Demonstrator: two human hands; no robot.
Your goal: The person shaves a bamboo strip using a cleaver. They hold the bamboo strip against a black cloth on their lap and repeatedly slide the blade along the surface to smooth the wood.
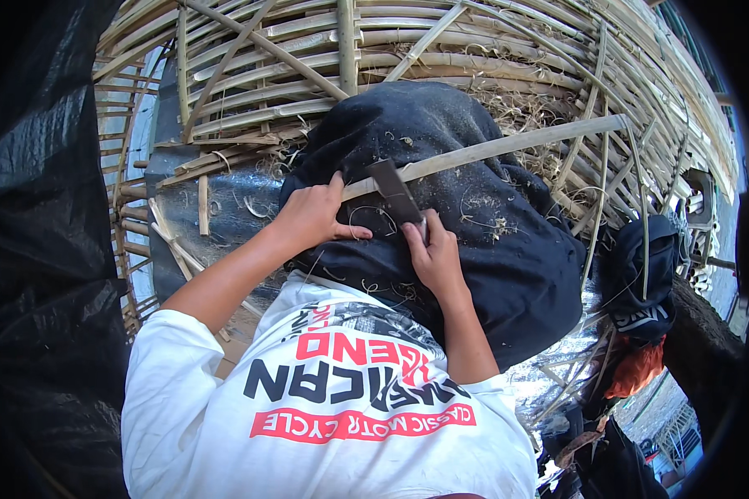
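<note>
A long pale bamboo strip (508,145) slants across the dark cloth (458,212) covering my lap, its far end up to the right. At the strip's near end, my left hand (312,218) grips it, index finger pointing up beside it and thumb stretched out over the cloth. My right hand (435,249) is closed around the handle of a knife (395,191). The knife's broad dark blade crosses the strip just right of my left hand. Most of the handle is hidden by my fingers. Thin curled shavings (499,224) lie on the cloth.
A slatted bamboo frame (291,75) spans the far side. Cut bamboo pieces (204,204) lie at the left, near a black sheet (46,249) hanging along that edge. To the right are a dark bag (643,266), an orange cloth (637,370) and a thick log (703,333).
</note>
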